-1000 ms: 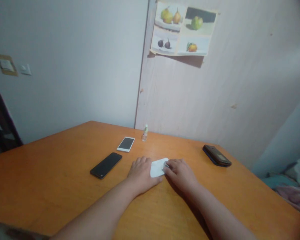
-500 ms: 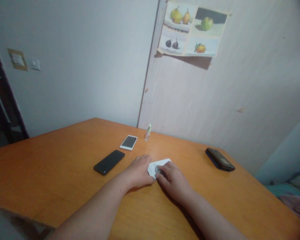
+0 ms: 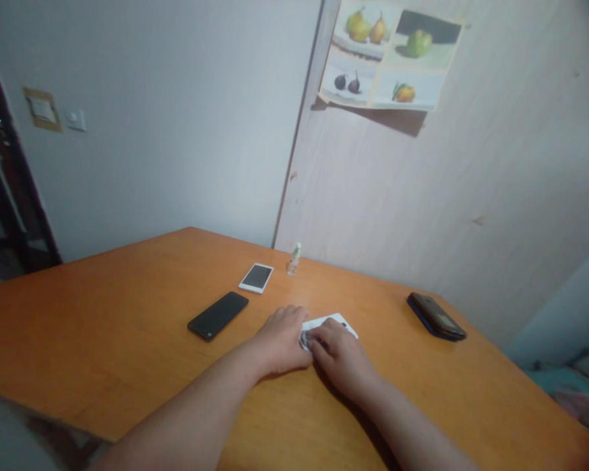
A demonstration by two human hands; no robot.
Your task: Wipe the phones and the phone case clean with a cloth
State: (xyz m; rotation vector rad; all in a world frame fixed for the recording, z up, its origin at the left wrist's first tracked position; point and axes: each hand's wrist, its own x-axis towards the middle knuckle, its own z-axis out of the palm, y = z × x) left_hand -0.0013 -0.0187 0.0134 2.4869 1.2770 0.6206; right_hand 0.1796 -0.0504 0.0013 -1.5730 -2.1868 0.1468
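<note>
A half-curled left hand (image 3: 285,339) clasps a white slab (image 3: 320,322) at its three o'clock; the right hand (image 3: 341,350), fingers bunched, covers a blurred grey item (image 3: 305,339), hold unclear. Beyond, a black phone (image 3: 218,316) lies at ten o'clock, a bottle (image 3: 294,260) at twelve.

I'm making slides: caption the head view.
Left hand and right hand on a white object, near a black phone.

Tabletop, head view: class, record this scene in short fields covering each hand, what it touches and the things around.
Surface: orange-brown table
Left hand: against the left end of a white flat object
Right hand: touching that object
Object type: unclear, partly covered
Left of hands: black phone, white phone
Beyond hands: small standing bottle
Right: brown wallet-like item
Wall: fruit pictures
</note>
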